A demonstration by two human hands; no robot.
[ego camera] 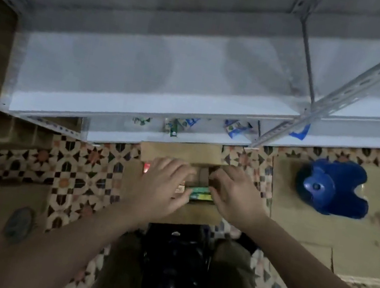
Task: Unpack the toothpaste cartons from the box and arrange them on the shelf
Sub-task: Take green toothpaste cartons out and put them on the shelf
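Inside box [199, 214], hands [198, 188] seemingly on cartons [200, 193].

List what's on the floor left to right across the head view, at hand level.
Patterned tile floor → left hand in the cardboard box → green toothpaste carton → right hand → flattened cardboard → blue plastic stool.

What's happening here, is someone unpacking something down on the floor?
Yes. A person leans over an open cardboard box on the tiled floor, just in front of a white shelf. Both hands are down in the box: the left hand and right hand close on a green carton. The top of the shelf is bare; a few packets lie on a lower level.
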